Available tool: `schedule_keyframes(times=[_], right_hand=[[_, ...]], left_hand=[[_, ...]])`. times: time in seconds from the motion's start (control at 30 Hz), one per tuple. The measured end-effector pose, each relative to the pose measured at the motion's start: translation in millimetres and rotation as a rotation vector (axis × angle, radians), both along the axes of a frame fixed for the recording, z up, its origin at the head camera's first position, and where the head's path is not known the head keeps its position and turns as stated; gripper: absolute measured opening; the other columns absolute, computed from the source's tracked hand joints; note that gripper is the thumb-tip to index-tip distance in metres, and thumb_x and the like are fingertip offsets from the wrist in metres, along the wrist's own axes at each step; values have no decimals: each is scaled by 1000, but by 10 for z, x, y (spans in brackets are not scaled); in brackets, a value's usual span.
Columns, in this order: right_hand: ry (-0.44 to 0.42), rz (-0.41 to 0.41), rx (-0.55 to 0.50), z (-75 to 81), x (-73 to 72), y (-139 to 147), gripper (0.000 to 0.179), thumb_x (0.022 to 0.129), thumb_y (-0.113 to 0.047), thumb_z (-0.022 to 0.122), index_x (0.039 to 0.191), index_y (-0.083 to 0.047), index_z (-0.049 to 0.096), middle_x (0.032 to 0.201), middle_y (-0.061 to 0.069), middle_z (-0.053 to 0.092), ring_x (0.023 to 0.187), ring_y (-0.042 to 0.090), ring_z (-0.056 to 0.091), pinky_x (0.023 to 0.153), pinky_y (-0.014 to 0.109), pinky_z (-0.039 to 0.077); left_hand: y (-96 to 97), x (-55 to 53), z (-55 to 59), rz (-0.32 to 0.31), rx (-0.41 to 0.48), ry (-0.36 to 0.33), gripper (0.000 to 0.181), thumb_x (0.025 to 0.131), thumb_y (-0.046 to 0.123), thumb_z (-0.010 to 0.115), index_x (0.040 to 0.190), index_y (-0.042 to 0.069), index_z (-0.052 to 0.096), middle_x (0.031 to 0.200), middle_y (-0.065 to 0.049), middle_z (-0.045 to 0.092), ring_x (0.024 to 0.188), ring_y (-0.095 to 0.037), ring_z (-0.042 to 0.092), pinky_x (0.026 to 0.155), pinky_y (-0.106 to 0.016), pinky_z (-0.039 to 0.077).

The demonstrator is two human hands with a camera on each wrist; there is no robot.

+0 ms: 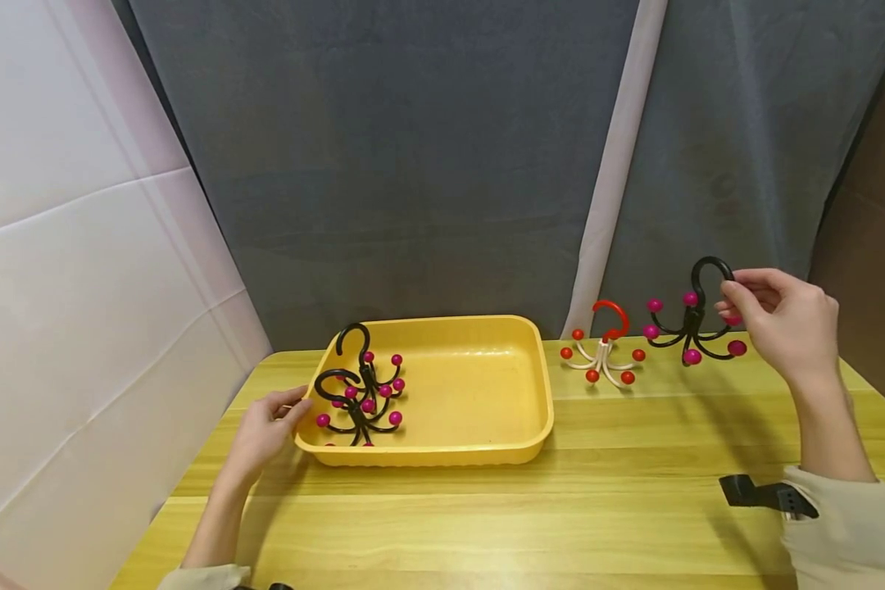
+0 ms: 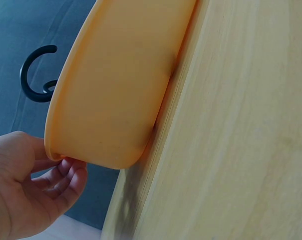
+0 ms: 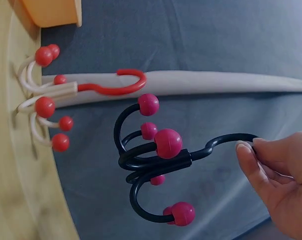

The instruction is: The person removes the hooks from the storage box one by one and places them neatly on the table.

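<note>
Between thumb and fingers, my right hand (image 1: 792, 324) pinches the hook top of a black multi-arm hanger (image 1: 693, 319) with magenta ball tips. It hangs upright over the table's right side; the right wrist view shows the thumb and fingertips on its curved hook. My left hand (image 2: 38, 182) grips the rim of a yellow plastic tray (image 1: 457, 452) at its left end. Inside that tray, at the left, two similar black hangers (image 1: 357, 410) stand close together, their arms overlapping. To the right of the tray stands a white hanger (image 1: 602, 357) with a red hook and red ball tips.
A light wooden table (image 1: 501, 524) carries everything. Behind it hangs a dark grey curtain (image 1: 413, 164) with a pale strip (image 1: 619, 139). A white cloth wall (image 1: 96, 246) borders the left, and a brown panel (image 1: 873, 254) the right.
</note>
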State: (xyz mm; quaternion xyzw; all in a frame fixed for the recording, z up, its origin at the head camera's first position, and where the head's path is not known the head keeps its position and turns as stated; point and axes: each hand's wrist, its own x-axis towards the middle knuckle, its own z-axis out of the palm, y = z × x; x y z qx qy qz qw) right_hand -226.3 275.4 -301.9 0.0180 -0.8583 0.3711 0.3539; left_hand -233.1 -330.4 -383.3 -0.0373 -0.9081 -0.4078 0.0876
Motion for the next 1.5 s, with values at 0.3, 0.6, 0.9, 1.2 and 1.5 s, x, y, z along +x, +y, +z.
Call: schedule_keyframes(times=[0.3,0.6,0.9,1.2,1.5], right_hand=[[-99,-43,-15,-181,-118,165,37,102,-23,61,120,9,66,73,-40,53,66,-26,50,58,8,41],[-133,-73,-9,-358,-217,294,38,103,-22,60,120,11,66,70,-41,48,62,-25,47,54,15,39],[-172,-89,-9,-485,-274,349,37,103,-21,59,119,12,65,79,4,73,59,-22,48,55,14,42],[-173,-84,-3,-585,-329,379,36,104,-17,58,119,15,63,98,31,70,60,-25,45,51,12,42],[-163,-91,18,-642,-347,384,35,104,-15,57,119,16,63,99,32,70,58,-26,43,68,13,35]], left_hand=[[-8,-1,-7,3,1,-3,42,103,16,60,135,-11,57,122,-28,62,100,-27,64,72,-19,50],[-8,-5,-13,4,5,-3,42,103,16,60,136,-11,57,123,-29,62,106,-36,64,74,-18,50],[-8,-6,-11,2,7,-10,42,103,15,60,136,-11,56,124,-30,61,109,-38,64,75,-17,49],[-6,-6,-4,-2,3,7,41,103,14,59,135,-12,57,123,-30,62,109,-39,63,76,-16,49],[-9,-4,-6,-3,4,12,41,103,14,60,135,-11,57,123,-30,63,108,-38,64,76,-16,49]])
